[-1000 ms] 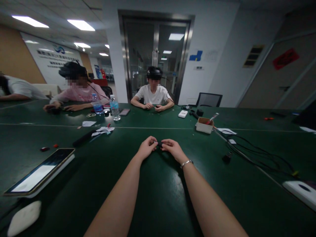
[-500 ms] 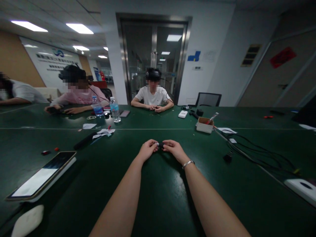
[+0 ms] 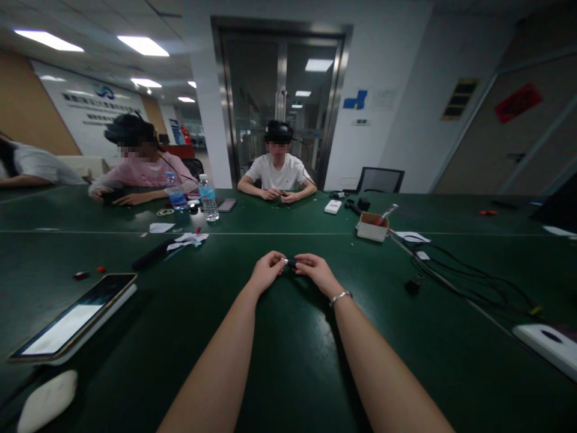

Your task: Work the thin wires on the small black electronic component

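Between my two hands is a small dark cylindrical object (image 3: 291, 263) with a shiny silver end on its left; its exact kind is too small to make out. My left hand (image 3: 267, 272) pinches the silver end with thumb and fingertips. The black part is gripped by the fingers of my right hand (image 3: 318, 273), which has a silver bracelet (image 3: 341, 297) at the wrist. Both hands are just over the green table (image 3: 293, 349), and the fingers partly cover the object.
A phone (image 3: 72, 319) lies on a white block at left, near a pale rounded item (image 3: 48, 400). An open cardboard box (image 3: 372, 231) and black cables (image 3: 473, 276) lie to the right. Water bottles (image 3: 209, 198) stand farther off. Across the table sits a co-worker (image 3: 278, 171).
The view has shifted slightly. Slightly more of the small object's silver end shows between my fingers; both hands keep their hold on it.
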A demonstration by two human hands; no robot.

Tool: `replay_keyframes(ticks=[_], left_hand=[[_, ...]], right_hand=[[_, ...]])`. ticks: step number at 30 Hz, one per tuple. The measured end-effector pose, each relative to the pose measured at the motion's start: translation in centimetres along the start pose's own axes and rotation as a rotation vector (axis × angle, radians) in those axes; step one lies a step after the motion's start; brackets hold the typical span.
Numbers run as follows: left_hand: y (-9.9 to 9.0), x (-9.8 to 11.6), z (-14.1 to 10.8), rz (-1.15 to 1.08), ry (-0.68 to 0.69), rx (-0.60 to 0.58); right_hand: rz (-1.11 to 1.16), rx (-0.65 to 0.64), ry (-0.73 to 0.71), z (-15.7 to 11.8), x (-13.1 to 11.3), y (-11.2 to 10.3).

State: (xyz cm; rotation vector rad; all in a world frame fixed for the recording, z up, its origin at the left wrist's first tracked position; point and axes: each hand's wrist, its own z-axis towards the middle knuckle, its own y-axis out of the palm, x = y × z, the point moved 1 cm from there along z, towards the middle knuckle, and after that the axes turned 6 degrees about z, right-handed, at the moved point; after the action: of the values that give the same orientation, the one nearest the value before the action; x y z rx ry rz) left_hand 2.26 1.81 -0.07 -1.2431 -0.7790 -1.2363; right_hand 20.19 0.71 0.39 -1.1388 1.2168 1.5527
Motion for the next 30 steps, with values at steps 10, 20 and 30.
replay_keyframes(ticks=[10, 20, 30], left_hand=[[-0.24, -0.19, -0.1, 0.047, 0.043, 0.017], [-0.25, 0.32, -0.24, 0.02, 0.07, 0.013], [-0.2, 0.1, -0.06, 0.018, 0.052, -0.003]], right_hand=[[0.0, 0.011, 0.01, -0.21, -0.06, 0.3], [-0.007, 0.0, 0.011, -0.17, -0.14, 0.28], [-0.028, 0.004, 0.025, -0.08, -0.08, 0.26]])
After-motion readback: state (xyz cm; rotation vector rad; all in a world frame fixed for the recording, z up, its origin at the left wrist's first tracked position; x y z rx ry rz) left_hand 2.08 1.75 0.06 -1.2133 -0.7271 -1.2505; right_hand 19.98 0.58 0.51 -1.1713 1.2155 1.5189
